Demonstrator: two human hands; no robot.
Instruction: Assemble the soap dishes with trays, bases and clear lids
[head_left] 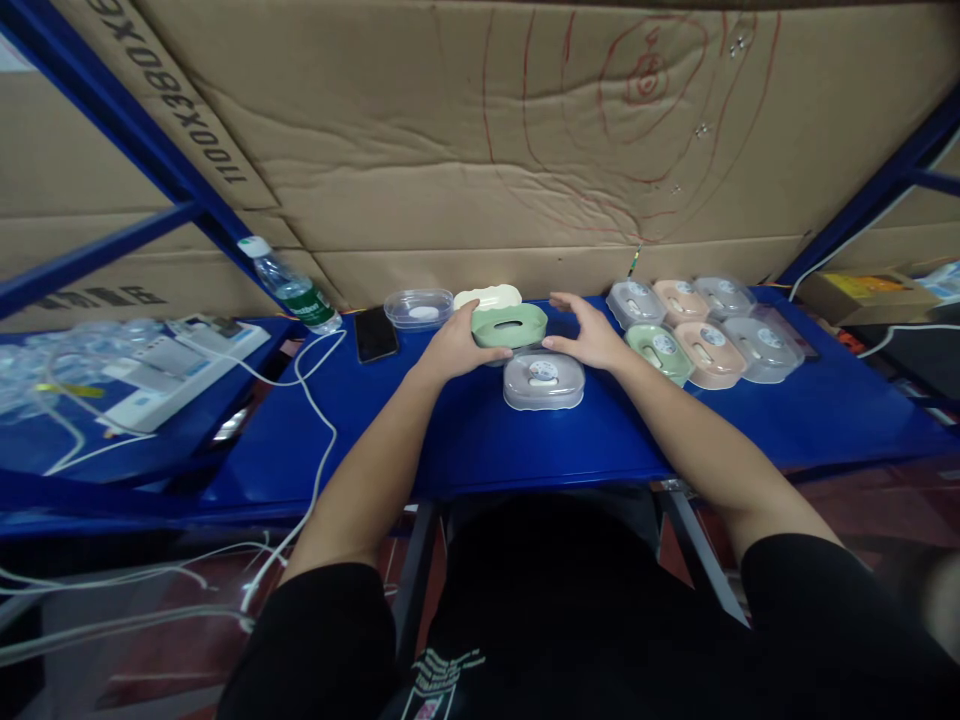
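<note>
In the head view, the green box [510, 325] is between the two hands above the blue table [465, 430], its long axis running left to right, with a slot showing in its face. The left hand [459, 345] is nearer: it curves round the box's left end, thumb along the near edge, though blur leaves me unable to tell whether it is clamped. The right hand [589, 335] is just beside the right end, thumb and fingers spread apart around nothing. Nearer the person lies a grey box [544, 380] under a clear lid, its long axis also left to right; a cream piece [487, 297] is just behind the green box.

As for writing, "1100X380X6" reads along the cardboard [360, 130], running on out of frame. The bottle [292, 285] has a green label, and the grey box a round sticker [543, 371]; neither is legible.
</note>
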